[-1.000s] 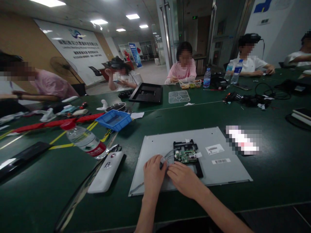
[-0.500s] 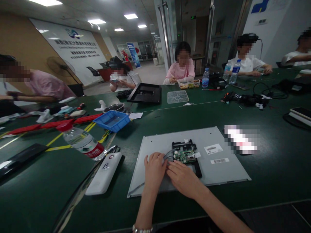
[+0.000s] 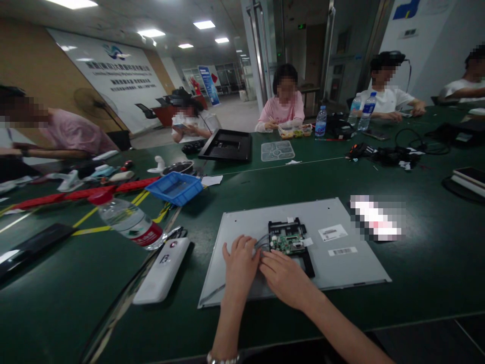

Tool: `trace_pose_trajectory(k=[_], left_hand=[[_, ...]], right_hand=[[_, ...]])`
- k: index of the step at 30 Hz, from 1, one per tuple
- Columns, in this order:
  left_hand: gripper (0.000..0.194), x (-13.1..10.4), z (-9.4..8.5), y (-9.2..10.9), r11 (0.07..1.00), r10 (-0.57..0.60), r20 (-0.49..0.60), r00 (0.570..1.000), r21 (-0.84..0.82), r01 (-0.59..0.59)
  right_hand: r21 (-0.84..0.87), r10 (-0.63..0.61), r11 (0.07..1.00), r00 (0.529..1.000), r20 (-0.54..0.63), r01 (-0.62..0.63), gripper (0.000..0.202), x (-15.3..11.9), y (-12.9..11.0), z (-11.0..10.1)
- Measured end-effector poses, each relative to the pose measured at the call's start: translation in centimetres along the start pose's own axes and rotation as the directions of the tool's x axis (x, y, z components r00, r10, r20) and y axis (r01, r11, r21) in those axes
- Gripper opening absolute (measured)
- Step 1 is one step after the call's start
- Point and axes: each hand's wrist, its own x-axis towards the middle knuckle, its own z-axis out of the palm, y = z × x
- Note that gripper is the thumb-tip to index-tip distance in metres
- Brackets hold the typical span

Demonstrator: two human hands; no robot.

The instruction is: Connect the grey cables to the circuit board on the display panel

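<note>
A flat grey display panel (image 3: 356, 263) lies on the green table in front of me. A black plastic frame (image 3: 307, 267) with a green circuit board (image 3: 290, 244) sits on its middle. Thin grey cables (image 3: 262, 242) curve from the board's left side to my fingers. My left hand (image 3: 242, 260) is closed on the cables, its fingers bent and the fingertips partly hidden. Against it, my right hand (image 3: 284, 278) pinches the cables just below the board's left edge. The exact grip point is covered by my fingers.
Left of the panel are a white power bank (image 3: 162, 273) and a tilted water bottle (image 3: 131, 222) with a red cap. A blue tray (image 3: 176, 189) stands behind them. A lit phone (image 3: 375, 217) lies to the right. Several people sit around the table.
My left fingers have shifted very slightly up and to the left. My right hand stays in the same place, and the panel and board have not moved.
</note>
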Motion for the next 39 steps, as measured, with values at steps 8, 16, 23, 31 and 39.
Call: trace_pose_trajectory(k=[8, 16, 23, 31, 39], left_hand=[[0.026, -1.6, -0.2, -0.5, 0.999, -0.030, -0.063, 0.998, 0.016, 0.032], [0.028, -3.1, 0.7, -0.1, 0.993, -0.069, -0.043, 0.997, 0.092, 0.072], [0.036, -3.3, 1.3, -0.1, 0.994, -0.053, 0.039, 0.998, 0.099, 0.049], [0.036, -2.4, 0.7, -0.8, 0.995, -0.100, 0.089, 0.991, 0.020, 0.099], [0.037, -1.0, -1.3, -0.4, 0.994, -0.112, 0.076, 0.991, -0.007, 0.113]], right_hand=[[-0.002, 0.036, 0.999, 0.999, 0.003, -0.036, 0.024, -0.1, 0.0, -0.3], [-0.016, 0.017, 1.000, 1.000, 0.010, -0.017, 0.031, -0.2, -0.1, 0.1], [-0.001, 0.002, 1.000, 1.000, 0.025, -0.002, 0.026, -0.3, -0.2, 0.3], [0.010, -0.001, 1.000, 1.000, 0.019, 0.001, 0.017, -0.2, -0.3, 0.0], [0.125, 0.185, 0.977, 0.980, -0.077, -0.175, 0.028, -1.4, 2.6, -5.0]])
